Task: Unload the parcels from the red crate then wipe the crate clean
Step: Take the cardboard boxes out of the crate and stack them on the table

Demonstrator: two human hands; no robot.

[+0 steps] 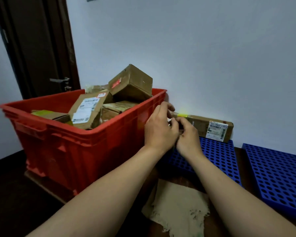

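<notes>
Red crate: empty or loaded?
Loaded: several brown cardboard parcels sit in the red plastic crate, one poking above its rim.

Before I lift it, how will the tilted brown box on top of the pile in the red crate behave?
The tilted brown box likely tips or slides easily: it leans on other parcels, above the red crate's rim. Its cardboard looks stiff, so it should probably keep shape.
</notes>
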